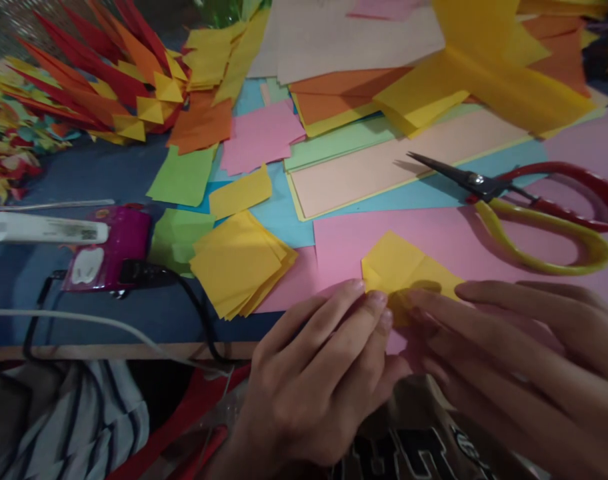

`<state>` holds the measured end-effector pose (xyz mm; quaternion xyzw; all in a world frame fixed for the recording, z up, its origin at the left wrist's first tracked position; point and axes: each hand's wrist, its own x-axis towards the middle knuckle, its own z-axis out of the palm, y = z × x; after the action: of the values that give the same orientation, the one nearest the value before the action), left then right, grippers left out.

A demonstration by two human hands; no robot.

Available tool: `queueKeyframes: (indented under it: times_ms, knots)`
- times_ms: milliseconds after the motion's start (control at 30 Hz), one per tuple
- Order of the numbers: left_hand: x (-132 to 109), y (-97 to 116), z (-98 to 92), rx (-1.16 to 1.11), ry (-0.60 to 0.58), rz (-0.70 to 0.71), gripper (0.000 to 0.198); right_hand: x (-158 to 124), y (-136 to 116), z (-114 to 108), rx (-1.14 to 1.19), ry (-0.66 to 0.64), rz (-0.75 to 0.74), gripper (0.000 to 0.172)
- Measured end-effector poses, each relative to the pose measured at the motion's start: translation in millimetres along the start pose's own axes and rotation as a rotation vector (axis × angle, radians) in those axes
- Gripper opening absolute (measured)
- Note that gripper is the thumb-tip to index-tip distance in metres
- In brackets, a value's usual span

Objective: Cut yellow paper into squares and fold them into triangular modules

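Note:
A yellow square of paper, creased and partly folded at its lower side, lies on pink sheets close to the table's front edge. My left hand presses its fingertips together on the paper's lower left edge. From the right, my right hand grips the same paper, its fingers along the lower right side. The thumbs are mostly hidden beneath. A stack of yellow paper squares sits left of my hands. Beyond my right hand, scissors with one red and one yellow handle lie with their blades nearly closed.
A folded red, orange and yellow paper piece stands at the back left. Green paper, pink paper and long peach strips overlap across the table. At left are a magenta box, a white tube and cables.

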<state>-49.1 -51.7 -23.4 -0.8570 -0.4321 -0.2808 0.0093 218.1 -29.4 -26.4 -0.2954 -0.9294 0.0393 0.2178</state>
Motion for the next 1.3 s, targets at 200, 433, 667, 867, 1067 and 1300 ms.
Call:
queueKeyframes:
  times_ms: [200, 433, 667, 867, 1067, 1300]
  knots:
    - [10, 0, 3.2, -0.056, 0.008, -0.053, 0.013, -3, 23, -11, 0.049, -0.026, 0.023, 0.054]
    - [12, 9, -3.2, 0.035, -0.034, 0.072, 0.018, 0, 14, -9, -0.021, 0.014, -0.015, 0.030]
    - [17, 11, -7.1, -0.032, -0.071, 0.028, 0.014, 6, 23, -9, 0.082, -0.002, -0.029, 0.034]
    - [21, 5, -7.2, -0.096, -0.054, 0.017, 0.025, 12, 30, -8, 0.156, 0.055, -0.038, 0.024]
    - [26, -5, -0.6, -0.084, -0.037, 0.160, 0.018, 12, 30, -7, 0.174, 0.078, 0.000, 0.020]
    - [36, -4, 4.4, -0.072, -0.022, 0.134, 0.009, 1, 24, -2, 0.120, 0.055, 0.043, 0.022]
